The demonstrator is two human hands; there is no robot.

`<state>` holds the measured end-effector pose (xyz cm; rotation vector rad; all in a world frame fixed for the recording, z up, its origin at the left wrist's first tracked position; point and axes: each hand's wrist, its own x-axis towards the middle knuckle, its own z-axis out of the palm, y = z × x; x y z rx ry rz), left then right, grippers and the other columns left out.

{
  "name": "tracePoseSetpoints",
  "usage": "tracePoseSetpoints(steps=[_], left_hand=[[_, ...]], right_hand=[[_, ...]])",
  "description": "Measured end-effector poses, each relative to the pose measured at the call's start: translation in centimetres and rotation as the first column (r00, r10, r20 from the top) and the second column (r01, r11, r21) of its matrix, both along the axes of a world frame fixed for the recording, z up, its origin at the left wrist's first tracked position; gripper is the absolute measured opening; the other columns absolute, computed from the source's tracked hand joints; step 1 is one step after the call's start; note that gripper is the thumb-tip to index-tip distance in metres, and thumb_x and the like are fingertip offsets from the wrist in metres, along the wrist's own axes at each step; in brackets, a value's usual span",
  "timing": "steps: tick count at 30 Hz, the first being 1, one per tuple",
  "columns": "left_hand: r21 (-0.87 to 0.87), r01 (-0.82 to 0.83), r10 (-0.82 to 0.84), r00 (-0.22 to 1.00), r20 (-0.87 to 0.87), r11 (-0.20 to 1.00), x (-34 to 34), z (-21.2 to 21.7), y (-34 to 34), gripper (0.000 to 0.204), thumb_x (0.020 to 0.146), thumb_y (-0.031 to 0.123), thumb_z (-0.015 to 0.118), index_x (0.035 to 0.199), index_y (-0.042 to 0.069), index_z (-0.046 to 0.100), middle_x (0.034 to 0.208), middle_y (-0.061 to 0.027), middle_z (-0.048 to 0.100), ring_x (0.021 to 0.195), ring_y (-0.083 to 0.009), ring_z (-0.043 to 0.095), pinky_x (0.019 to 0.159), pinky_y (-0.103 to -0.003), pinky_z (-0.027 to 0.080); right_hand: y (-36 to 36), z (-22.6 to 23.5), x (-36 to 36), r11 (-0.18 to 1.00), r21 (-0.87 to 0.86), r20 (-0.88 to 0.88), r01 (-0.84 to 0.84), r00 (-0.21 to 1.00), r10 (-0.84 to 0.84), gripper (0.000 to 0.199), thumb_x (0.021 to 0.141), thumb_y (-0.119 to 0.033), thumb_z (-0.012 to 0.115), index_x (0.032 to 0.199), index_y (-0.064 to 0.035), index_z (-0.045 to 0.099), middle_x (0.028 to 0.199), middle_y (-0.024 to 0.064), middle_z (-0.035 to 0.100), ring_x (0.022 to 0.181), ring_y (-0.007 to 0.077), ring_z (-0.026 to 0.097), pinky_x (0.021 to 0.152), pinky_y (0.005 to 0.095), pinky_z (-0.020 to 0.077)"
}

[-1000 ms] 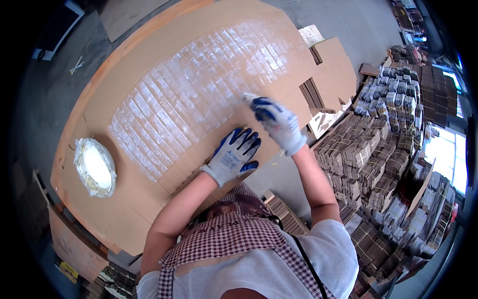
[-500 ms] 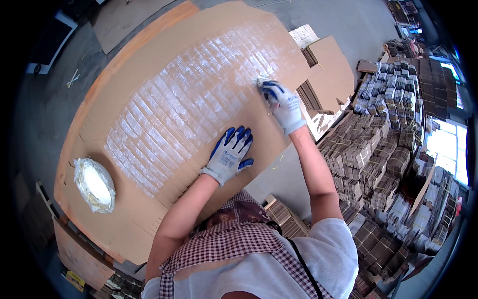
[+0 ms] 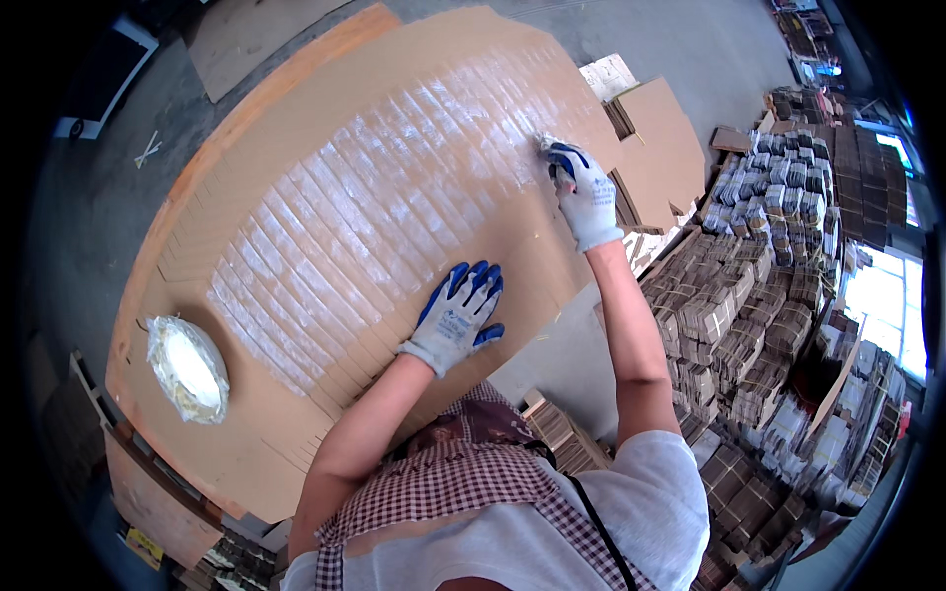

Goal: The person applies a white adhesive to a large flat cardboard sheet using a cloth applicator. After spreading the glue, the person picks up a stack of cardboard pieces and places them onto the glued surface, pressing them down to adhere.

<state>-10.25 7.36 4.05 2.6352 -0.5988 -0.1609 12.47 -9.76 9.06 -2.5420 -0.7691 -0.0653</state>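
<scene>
While the blue-and-white gloved left hand (image 3: 458,317) lies flat, fingers spread, on brown cardboard (image 3: 532,261), the matching gloved right hand (image 3: 586,194) curls its fingers around a small whitish wad (image 3: 545,144), which pokes past their tips near white smears (image 3: 365,197).

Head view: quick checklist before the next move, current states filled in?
1. Left hand gloved, spread on the cardboard: ok.
2. Right hand gloved, holding the wad: ok.
3. Firmness of that grip: cannot tell, fingers hide most of the wad.
4. Bowl upright, apart from both hands: ok.
5. White coating even: not ok, streaky.
6. Hands apart from each other: ok.
</scene>
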Motion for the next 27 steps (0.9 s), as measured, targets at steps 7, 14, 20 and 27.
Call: tracePoseSetpoints(steps=[7,14,20,27], left_hand=[[-0.007,0.005,-0.005,1.000,-0.014,1.000,0.3,0.1,-0.1,0.075,0.094,0.054,0.050,0.148,0.003,0.039,0.156,-0.0134,0.037,0.144,-0.0304,0.033,0.121,-0.047,0.020],[0.007,-0.008,0.008,1.000,-0.019,1.000,-0.1,-0.2,0.1,0.076,0.094,0.056,0.050,0.148,0.003,0.040,0.156,-0.0135,0.036,0.145,-0.0301,0.031,0.121,-0.047,0.020],[-0.001,0.000,0.000,1.000,-0.028,1.000,-0.1,0.0,0.1,0.075,0.094,0.056,0.049,0.147,0.003,0.041,0.157,-0.0140,0.036,0.146,-0.0303,0.031,0.122,-0.048,0.020],[-0.018,-0.007,0.007,1.000,-0.015,1.000,0.0,0.1,0.1,0.077,0.094,0.058,0.047,0.147,0.003,0.041,0.157,-0.0148,0.035,0.146,-0.0304,0.030,0.122,-0.048,0.019]], right_hand=[[0.5,-1.1,0.5,0.992,0.011,-0.046,-0.127,0.991,0.128,0.033,0.083,-0.001,0.059,0.115,-0.0090,0.065,0.123,0.0128,0.065,0.114,0.0322,0.062,0.099,0.0402,0.0499],[3.8,-0.5,-0.3,0.980,-0.046,0.064,-0.191,0.979,0.194,0.028,0.084,-0.006,0.063,0.112,-0.0092,0.065,0.121,0.0117,0.065,0.116,0.0319,0.061,0.098,0.0407,0.0507],[4.8,-1.6,3.6,0.992,-0.031,0.072,-0.122,0.990,0.124,0.029,0.084,-0.005,0.063,0.113,-0.0092,0.065,0.122,0.0112,0.065,0.117,0.0312,0.060,0.097,0.0399,0.0508],[7.8,-1.8,2.7,0.963,-0.097,0.106,-0.253,0.959,0.262,0.028,0.084,-0.007,0.063,0.113,-0.0067,0.064,0.123,0.0122,0.064,0.115,0.0322,0.061,0.096,0.0427,0.0505]])
